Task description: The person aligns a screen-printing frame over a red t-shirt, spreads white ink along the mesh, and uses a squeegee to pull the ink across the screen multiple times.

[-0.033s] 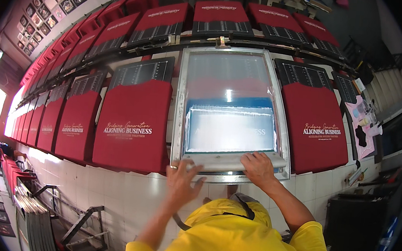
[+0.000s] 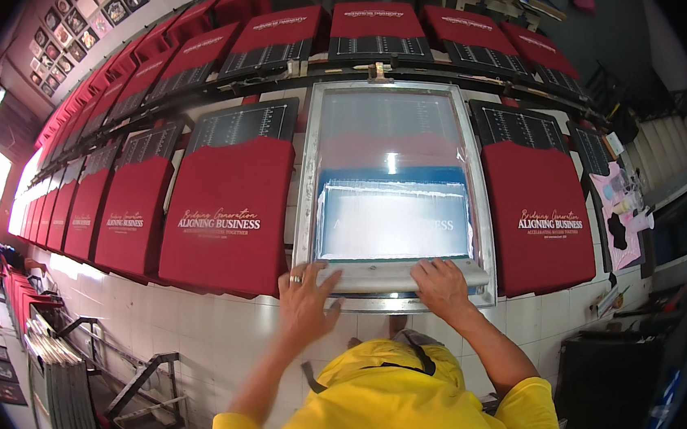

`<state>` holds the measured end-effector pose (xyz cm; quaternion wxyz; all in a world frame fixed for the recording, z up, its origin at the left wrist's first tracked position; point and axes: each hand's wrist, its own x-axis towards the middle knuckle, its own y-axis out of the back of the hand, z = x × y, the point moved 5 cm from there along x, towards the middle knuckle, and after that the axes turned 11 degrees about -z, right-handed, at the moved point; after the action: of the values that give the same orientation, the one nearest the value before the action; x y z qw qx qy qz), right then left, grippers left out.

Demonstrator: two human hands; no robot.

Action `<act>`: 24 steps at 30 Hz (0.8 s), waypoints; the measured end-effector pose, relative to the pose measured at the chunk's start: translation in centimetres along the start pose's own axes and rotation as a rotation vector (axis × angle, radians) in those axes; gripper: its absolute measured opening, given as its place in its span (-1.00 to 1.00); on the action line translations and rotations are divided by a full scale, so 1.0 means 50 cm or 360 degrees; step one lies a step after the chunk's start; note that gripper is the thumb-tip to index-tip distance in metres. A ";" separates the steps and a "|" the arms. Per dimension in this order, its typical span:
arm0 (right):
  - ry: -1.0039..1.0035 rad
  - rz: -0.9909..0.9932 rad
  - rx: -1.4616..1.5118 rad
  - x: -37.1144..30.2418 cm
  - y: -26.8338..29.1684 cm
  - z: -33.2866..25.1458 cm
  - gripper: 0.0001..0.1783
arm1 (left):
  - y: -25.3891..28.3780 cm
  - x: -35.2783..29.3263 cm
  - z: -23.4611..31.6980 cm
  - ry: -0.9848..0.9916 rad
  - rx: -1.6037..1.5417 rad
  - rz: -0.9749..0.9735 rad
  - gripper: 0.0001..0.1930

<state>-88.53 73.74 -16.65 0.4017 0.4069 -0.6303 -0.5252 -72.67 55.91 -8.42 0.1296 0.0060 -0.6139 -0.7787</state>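
Note:
A screen-printing frame (image 2: 310, 162) with a metal rim lies over a red shirt on the printing table in front of me. White ink (image 2: 391, 231) covers the near part of its mesh, with a blue band beyond it. Across the near end of the frame lies a long grey squeegee (image 2: 371, 277). The fingers of my right hand (image 2: 441, 288) are bent over its right part. My left hand (image 2: 306, 299), wearing a ring, is at the frame's near left corner by the squeegee's left end, its fingers apart and slightly blurred.
Red printed shirts on dark boards flank the frame: one shirt (image 2: 225, 212) left, another (image 2: 535, 219) right. More rows run behind and far left. A stained pink cloth (image 2: 617, 218) lies at right. A black metal stand (image 2: 136, 384) and stacked frames (image 2: 60, 369) are lower left.
My left hand has shifted slightly left and up onto the frame's near left corner. My right hand and the squeegee look the same.

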 end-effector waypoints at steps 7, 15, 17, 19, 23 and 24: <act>-0.0081 0.0121 -0.0030 -0.013 0.060 0.008 -0.77 | -0.118 0.018 -0.087 -0.0079 0.0042 -0.0435 -0.55; -0.0284 0.0044 0.0159 -0.097 0.023 0.117 -0.68 | -0.168 0.008 -0.112 -0.0017 -0.0106 -0.0347 -0.52; -0.0308 0.0053 0.0173 -0.098 0.018 0.118 -0.69 | -0.155 0.014 -0.102 0.0025 -0.0119 -0.0392 -0.57; -0.0319 0.0070 0.0184 -0.098 0.021 0.116 -0.69 | -0.150 0.019 -0.100 0.0019 -0.0102 -0.0369 -0.60; -0.0301 0.0196 0.0111 -0.109 0.009 0.101 -0.71 | -0.173 -0.001 -0.107 -0.0074 -0.0041 -0.0209 -0.60; -0.0293 0.0251 0.0071 -0.109 -0.002 0.106 -0.72 | -0.184 0.002 -0.116 -0.0094 -0.0028 -0.0172 -0.60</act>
<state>-91.57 80.59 -17.84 0.3732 0.3149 -0.7060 -0.5130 -73.60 52.29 -18.65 0.0691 0.0150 -0.6092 -0.7898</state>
